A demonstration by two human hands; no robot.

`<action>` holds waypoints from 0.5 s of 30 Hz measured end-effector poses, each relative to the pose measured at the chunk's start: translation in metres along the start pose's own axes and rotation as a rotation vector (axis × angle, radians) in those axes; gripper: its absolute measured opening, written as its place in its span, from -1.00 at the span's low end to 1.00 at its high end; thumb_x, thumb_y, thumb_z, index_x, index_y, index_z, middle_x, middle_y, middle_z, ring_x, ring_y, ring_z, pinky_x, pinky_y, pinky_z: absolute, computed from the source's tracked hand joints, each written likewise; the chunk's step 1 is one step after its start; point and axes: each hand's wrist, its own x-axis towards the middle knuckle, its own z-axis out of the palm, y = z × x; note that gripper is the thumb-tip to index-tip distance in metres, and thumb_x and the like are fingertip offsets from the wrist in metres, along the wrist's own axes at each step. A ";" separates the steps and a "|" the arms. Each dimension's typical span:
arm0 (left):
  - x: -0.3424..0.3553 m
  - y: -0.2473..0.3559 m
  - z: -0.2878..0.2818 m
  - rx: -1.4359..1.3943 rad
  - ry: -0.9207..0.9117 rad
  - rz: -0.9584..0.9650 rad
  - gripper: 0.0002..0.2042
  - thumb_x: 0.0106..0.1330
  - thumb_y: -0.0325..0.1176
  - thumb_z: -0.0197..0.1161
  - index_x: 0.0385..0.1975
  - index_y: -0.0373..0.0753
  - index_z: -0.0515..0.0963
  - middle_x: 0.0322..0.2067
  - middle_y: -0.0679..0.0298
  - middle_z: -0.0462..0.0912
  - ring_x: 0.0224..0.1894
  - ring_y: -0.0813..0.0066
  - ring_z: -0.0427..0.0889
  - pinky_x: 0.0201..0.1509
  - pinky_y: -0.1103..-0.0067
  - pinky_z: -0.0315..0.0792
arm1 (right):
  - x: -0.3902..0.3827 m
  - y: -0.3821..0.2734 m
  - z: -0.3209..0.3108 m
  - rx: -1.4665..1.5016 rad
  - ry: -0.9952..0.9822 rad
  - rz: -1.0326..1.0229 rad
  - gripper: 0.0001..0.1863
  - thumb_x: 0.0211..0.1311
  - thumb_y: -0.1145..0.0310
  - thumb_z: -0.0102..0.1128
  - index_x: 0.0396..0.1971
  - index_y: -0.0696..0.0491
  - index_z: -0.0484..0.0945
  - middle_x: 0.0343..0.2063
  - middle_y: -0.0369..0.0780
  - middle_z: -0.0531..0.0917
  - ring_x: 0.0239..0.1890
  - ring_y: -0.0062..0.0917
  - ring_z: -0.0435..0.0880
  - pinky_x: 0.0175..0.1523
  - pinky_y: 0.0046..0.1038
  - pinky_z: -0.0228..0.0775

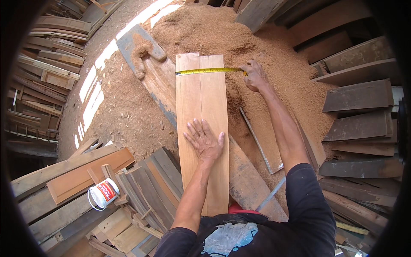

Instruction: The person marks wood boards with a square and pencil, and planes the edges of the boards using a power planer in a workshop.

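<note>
A long, pale wooden board made of two strips side by side lies lengthwise in front of me. Across its far end stretches a yellow tape measure, its tip at the board's left edge. My right hand is closed around the tape measure's body, just past the board's right edge; the body is mostly hidden by the fingers. Palm down on the middle of the board rests my left hand, its fingers spread and holding nothing.
A worn plank runs diagonally under the board. Sawdust heaps around it, with a thin metal-edged piece on the right. A white bucket stands on stacked boards at the near left. Leaning panels line the right side.
</note>
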 end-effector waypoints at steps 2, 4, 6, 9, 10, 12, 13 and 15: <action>-0.001 0.001 -0.002 0.003 -0.018 -0.003 -0.04 0.38 0.23 0.06 0.54 -0.37 -0.11 0.57 -0.13 -0.31 0.58 -0.18 -0.59 0.53 -0.09 -0.70 | -0.003 0.003 -0.001 0.012 0.008 -0.018 -0.48 0.19 0.50 0.08 0.18 -0.14 0.59 0.25 0.02 0.43 0.33 -0.08 0.38 0.38 -0.07 0.33; -0.001 0.001 -0.003 -0.012 -0.012 0.004 -0.04 0.39 0.23 0.05 0.54 -0.37 -0.11 0.57 -0.14 -0.31 0.58 -0.17 -0.59 0.53 -0.09 -0.70 | -0.008 -0.002 -0.009 0.029 -0.029 -0.043 -0.52 0.16 0.51 0.09 0.12 -0.07 0.60 0.11 0.04 0.55 0.20 -0.09 0.50 0.29 -0.08 0.40; -0.002 0.001 -0.002 -0.018 -0.003 0.008 -0.05 0.39 0.23 0.05 0.54 -0.38 -0.11 0.57 -0.14 -0.31 0.59 -0.17 -0.59 0.53 -0.09 -0.70 | -0.030 -0.005 -0.009 0.136 -0.098 -0.056 -0.55 0.12 0.48 0.16 0.08 -0.01 0.60 -0.01 0.06 0.59 0.09 -0.07 0.57 0.22 -0.07 0.42; -0.003 0.001 -0.002 -0.020 0.015 0.004 -0.05 0.39 0.23 0.03 0.54 -0.38 -0.09 0.57 -0.13 -0.31 0.59 -0.17 -0.58 0.53 -0.09 -0.69 | -0.102 -0.006 0.002 0.355 0.007 -0.159 -0.49 0.06 0.39 0.31 0.09 0.10 0.56 -0.08 0.09 0.62 0.02 -0.02 0.61 0.19 -0.08 0.42; -0.003 0.002 -0.004 -0.024 0.018 0.004 -0.06 0.39 0.23 0.03 0.54 -0.38 -0.09 0.57 -0.13 -0.31 0.59 -0.17 -0.57 0.54 -0.09 -0.68 | -0.134 -0.006 0.009 0.409 0.013 -0.121 -0.45 0.05 0.35 0.34 0.12 0.11 0.53 -0.05 0.09 0.62 0.04 0.00 0.60 0.20 -0.08 0.41; -0.003 0.002 -0.003 -0.023 0.024 0.005 -0.06 0.39 0.25 0.02 0.54 -0.37 -0.08 0.57 -0.13 -0.29 0.59 -0.18 -0.55 0.54 -0.09 -0.67 | -0.207 -0.007 0.014 0.459 -0.033 -0.039 -0.37 0.05 0.31 0.36 0.18 0.13 0.47 0.01 0.10 0.60 0.10 0.03 0.56 0.25 -0.08 0.38; -0.001 0.000 0.000 -0.013 0.030 0.001 -0.05 0.39 0.26 0.02 0.54 -0.37 -0.07 0.57 -0.13 -0.28 0.59 -0.18 -0.55 0.54 -0.10 -0.67 | -0.246 -0.009 0.015 0.459 -0.085 0.001 -0.35 0.06 0.29 0.35 0.21 0.13 0.44 0.03 0.11 0.59 0.14 0.04 0.55 0.28 -0.09 0.36; -0.002 -0.002 0.002 0.001 0.017 0.009 -0.04 0.37 0.27 0.04 0.54 -0.36 -0.07 0.57 -0.13 -0.27 0.59 -0.19 -0.52 0.54 -0.10 -0.64 | -0.329 0.000 0.033 0.343 -0.160 0.087 -0.28 0.08 0.27 0.33 0.28 0.11 0.37 0.05 0.12 0.58 0.18 0.05 0.51 0.33 -0.07 0.32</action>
